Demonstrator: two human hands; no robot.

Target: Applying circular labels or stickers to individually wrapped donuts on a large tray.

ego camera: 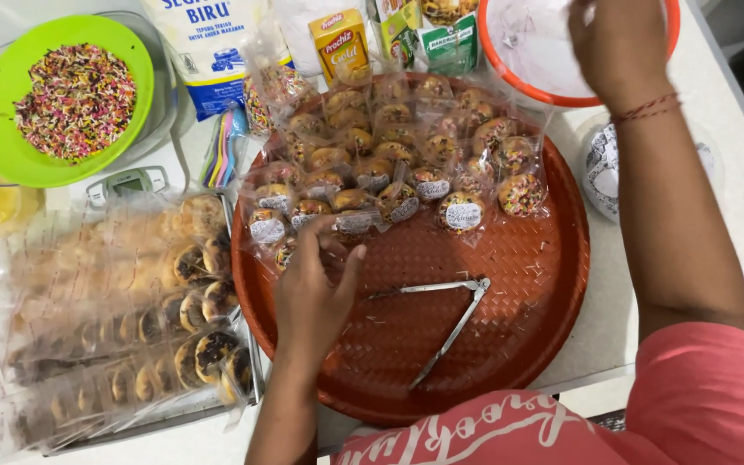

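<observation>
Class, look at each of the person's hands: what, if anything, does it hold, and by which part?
The left hand pinches a wrapped pastry packet by its near edge on the round tray. The right hand reaches into the orange-rimmed bowl; its grip cannot be told.

White counter [738,185], round brown tray [553,284], green bowl [10,86], orange-rimmed bowl [510,73]; perhaps a scale [127,182]

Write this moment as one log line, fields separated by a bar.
left hand: on wrapped cookies | right hand: at orange-rimmed bowl | metal tongs: lying on round red tray
</observation>
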